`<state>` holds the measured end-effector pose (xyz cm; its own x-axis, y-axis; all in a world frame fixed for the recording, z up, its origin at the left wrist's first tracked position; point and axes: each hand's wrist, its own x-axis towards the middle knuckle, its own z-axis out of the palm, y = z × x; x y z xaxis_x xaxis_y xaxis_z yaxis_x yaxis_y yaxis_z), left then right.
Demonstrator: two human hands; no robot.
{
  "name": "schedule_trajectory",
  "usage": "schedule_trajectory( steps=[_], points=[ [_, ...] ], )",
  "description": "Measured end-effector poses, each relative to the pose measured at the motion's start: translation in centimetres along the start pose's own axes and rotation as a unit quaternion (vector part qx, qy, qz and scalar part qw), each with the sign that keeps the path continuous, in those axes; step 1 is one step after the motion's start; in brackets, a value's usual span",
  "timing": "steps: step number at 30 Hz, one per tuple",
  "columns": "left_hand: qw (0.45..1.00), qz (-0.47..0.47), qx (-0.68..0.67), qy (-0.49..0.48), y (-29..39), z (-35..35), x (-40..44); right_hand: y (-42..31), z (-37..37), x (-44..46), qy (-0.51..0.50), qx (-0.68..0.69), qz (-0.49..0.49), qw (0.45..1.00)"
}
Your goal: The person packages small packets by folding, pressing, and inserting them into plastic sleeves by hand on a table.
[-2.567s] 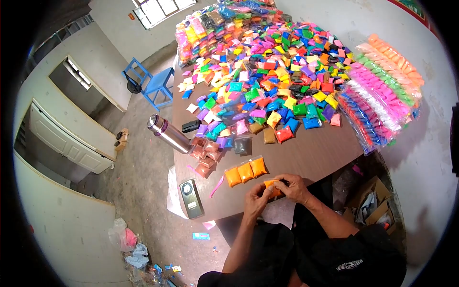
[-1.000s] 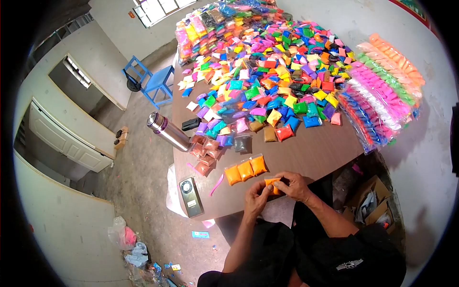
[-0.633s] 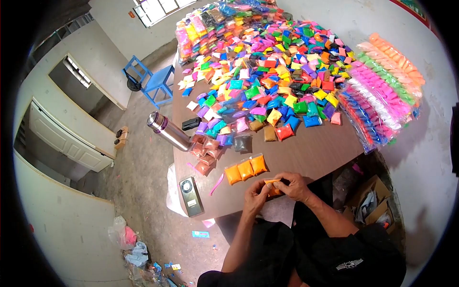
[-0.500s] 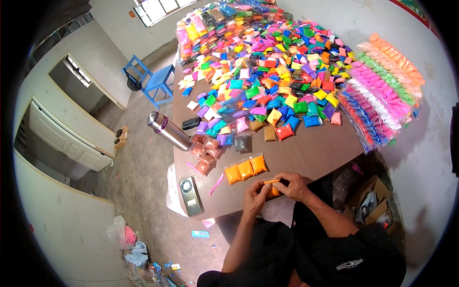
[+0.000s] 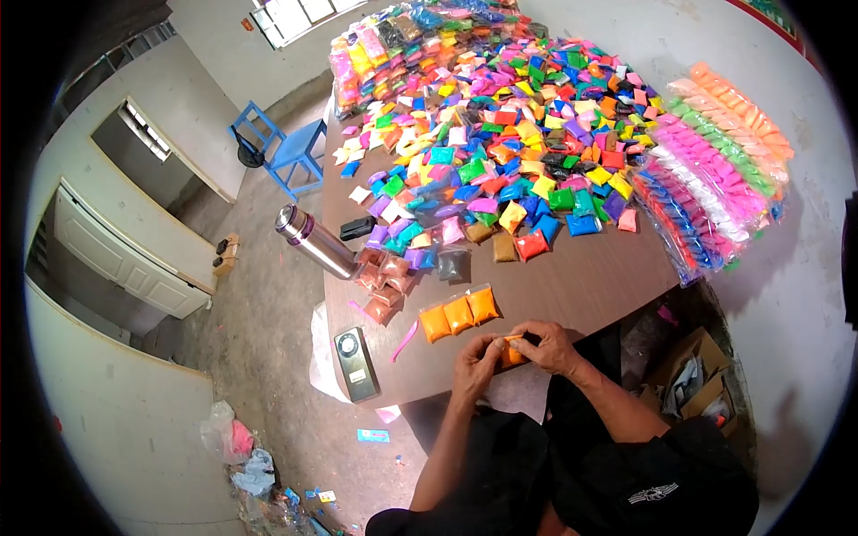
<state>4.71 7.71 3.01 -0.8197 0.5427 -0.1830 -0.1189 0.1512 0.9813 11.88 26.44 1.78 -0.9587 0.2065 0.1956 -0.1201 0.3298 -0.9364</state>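
Note:
My left hand and my right hand meet at the table's front edge, fingers pinched on an orange packet. Both thumbs press near its top edge, and the fingers hide much of it. Just beyond my hands lies a joined strip of three puffy orange packets in clear film. A thin pink strip rests to the left of those packets. Clear packets with reddish-brown contents sit farther left, and a dark grey packet lies behind the orange strip.
A large heap of small colourful packets covers the table's far part. Long bagged rows lie at the right. A steel flask, a black case and a phone line the left edge. A blue chair stands beyond.
Almost nothing differs. My fingers have shifted slightly on the orange packet, and a bit more of its orange face shows between my hands.

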Motion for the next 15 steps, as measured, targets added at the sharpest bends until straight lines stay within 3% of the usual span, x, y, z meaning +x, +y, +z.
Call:
schedule_trajectory(
  steps=[15],
  points=[
    [1.000,0.013,-0.003,0.025,1.1,0.6,-0.5,0.0,0.2,0.1,0.004,0.002,0.018,1.000]
  ],
)
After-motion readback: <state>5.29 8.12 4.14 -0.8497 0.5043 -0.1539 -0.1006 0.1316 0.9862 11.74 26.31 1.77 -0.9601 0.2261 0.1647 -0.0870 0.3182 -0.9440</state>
